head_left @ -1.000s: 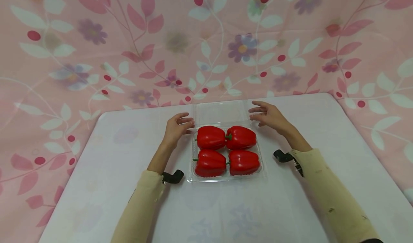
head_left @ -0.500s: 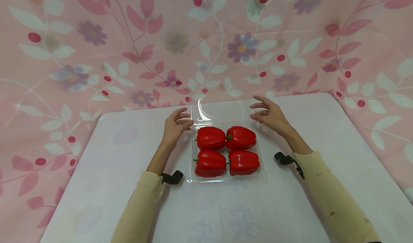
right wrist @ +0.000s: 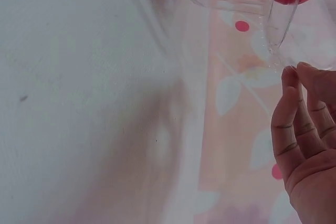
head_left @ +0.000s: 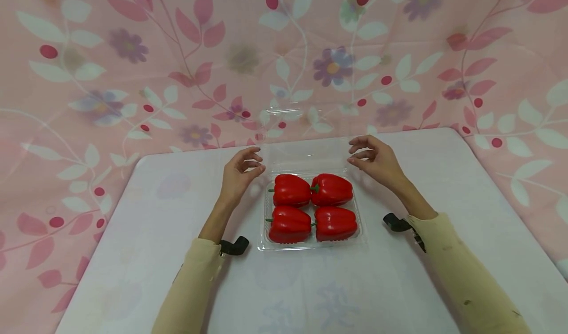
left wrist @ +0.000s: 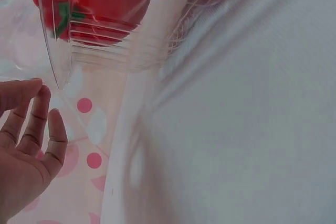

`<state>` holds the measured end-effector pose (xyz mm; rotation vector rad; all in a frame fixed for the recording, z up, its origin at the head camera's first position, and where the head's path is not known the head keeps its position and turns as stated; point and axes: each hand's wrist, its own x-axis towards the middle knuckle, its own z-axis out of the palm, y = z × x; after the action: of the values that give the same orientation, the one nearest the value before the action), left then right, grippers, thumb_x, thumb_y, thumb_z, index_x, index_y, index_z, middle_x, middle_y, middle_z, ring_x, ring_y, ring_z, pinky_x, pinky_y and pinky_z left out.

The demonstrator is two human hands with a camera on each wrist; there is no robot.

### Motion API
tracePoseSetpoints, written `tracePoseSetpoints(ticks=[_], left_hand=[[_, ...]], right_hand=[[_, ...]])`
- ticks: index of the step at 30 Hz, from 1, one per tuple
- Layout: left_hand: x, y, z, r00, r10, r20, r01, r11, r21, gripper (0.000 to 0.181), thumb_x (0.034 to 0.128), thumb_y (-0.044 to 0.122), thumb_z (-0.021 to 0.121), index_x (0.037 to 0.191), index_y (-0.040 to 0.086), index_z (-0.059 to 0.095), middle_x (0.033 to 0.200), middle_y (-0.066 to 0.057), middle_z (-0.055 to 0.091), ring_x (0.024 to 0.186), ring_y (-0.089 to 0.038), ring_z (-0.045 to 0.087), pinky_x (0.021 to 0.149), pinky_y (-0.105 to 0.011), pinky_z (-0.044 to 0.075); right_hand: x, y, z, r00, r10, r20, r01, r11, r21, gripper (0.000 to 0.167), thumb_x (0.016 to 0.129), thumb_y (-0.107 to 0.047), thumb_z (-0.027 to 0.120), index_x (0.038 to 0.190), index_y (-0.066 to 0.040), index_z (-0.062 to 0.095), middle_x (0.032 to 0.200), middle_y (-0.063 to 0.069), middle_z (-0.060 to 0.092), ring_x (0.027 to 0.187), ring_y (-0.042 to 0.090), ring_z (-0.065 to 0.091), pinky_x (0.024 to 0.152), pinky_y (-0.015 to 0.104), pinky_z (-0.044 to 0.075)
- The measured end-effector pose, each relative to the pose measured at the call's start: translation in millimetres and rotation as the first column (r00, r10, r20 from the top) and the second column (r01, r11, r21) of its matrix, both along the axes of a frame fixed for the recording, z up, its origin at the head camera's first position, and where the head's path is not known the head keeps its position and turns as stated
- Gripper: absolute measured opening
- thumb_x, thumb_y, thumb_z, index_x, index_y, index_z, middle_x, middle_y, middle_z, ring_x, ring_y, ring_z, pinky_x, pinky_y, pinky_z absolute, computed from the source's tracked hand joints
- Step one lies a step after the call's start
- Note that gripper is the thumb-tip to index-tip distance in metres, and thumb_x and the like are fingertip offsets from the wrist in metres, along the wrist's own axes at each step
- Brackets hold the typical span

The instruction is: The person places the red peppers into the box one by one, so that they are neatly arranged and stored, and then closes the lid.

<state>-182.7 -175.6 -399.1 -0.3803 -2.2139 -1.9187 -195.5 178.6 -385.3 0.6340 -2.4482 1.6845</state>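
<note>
A clear plastic clamshell box stands on the table, holding several red bell peppers with green stems in two rows. Its see-through lid is tilted up at the far side. My left hand pinches the lid's left edge near the hinge, thumb and fingertips together. On the opposite edge my right hand pinches the lid between thumb and fingers. From the left wrist, a pepper shows through the box's ribbed wall. The right wrist view shows thumb and fingertips meeting by the box corner.
A white cloth covers the table, whose rounded far edge lies just behind the box. Pink floral fabric hangs behind it. Dark wrist-camera mounts stick out from both sleeves.
The lid has tilted up, its far edge now standing higher against the floral fabric. Both hands have shifted slightly outward along with it. The peppers and box have stayed put.
</note>
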Motion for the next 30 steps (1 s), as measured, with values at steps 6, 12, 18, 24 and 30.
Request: tracePoseSetpoints(ticks=[6, 12, 18, 24, 30], left_hand=[[9.7, -0.8, 6.1, 0.998, -0.024, -0.060, 0.021, 0.998, -0.051, 0.031, 0.0858, -0.012, 0.067, 0.116, -0.010, 0.058, 0.107, -0.031, 0.061, 0.095, -0.042, 0.063, 0.082, -0.030, 0.057], [14.7, -3.6, 7.1, 0.994, -0.062, -0.088, 0.054, 0.995, -0.089, 0.021, 0.0863, -0.013, 0.066, 0.106, -0.011, 0.060, 0.102, -0.028, 0.063, 0.096, -0.041, 0.064, 0.085, -0.033, 0.056], [22.6, -7.1, 10.5, 0.986, -0.077, -0.148, 0.049, 0.982, -0.183, 0.015, 0.0849, -0.013, 0.068, 0.100, -0.011, 0.064, 0.097, -0.025, 0.066, 0.094, -0.038, 0.064, 0.086, -0.052, 0.054], [30.8, -11.5, 11.7, 0.971, -0.073, -0.228, 0.003, 0.956, -0.293, 0.019, 0.0826, -0.014, 0.070, 0.100, -0.008, 0.069, 0.097, -0.021, 0.069, 0.091, -0.031, 0.062, 0.084, -0.051, 0.054], [39.1, -15.5, 10.3, 0.954, -0.093, -0.284, -0.020, 0.928, -0.371, 0.020, 0.0822, -0.017, 0.068, 0.100, -0.008, 0.070, 0.098, -0.019, 0.070, 0.090, -0.032, 0.063, 0.083, -0.030, 0.056]], right_hand=[[6.6, 3.9, 3.7, 0.999, 0.026, -0.036, -0.025, 0.999, 0.028, 0.026, 0.085, 0.011, 0.069, 0.108, 0.012, 0.057, 0.102, 0.026, 0.063, 0.093, 0.043, 0.066, 0.071, 0.020, 0.056], [10.0, 8.7, 0.7, 0.994, 0.030, -0.104, -0.021, 0.997, 0.081, 0.019, 0.085, 0.010, 0.070, 0.102, 0.008, 0.062, 0.097, 0.021, 0.067, 0.091, 0.036, 0.067, 0.071, 0.018, 0.055], [2.5, 21.8, -21.6, 0.990, 0.019, -0.141, 0.005, 0.986, 0.169, 0.017, 0.086, -0.001, 0.074, 0.101, -0.007, 0.070, 0.096, 0.008, 0.072, 0.093, 0.023, 0.068, 0.072, 0.022, 0.055], [8.8, 30.9, -24.3, 0.982, 0.071, -0.176, -0.026, 0.970, 0.243, 0.018, 0.084, -0.006, 0.076, 0.101, -0.011, 0.072, 0.098, 0.001, 0.072, 0.091, 0.021, 0.067, 0.074, 0.027, 0.057], [17.1, 36.4, -24.8, 0.973, 0.145, -0.182, -0.093, 0.959, 0.267, 0.027, 0.083, -0.002, 0.073, 0.109, -0.009, 0.072, 0.105, 0.003, 0.072, 0.084, 0.019, 0.068, 0.074, 0.040, 0.059]])
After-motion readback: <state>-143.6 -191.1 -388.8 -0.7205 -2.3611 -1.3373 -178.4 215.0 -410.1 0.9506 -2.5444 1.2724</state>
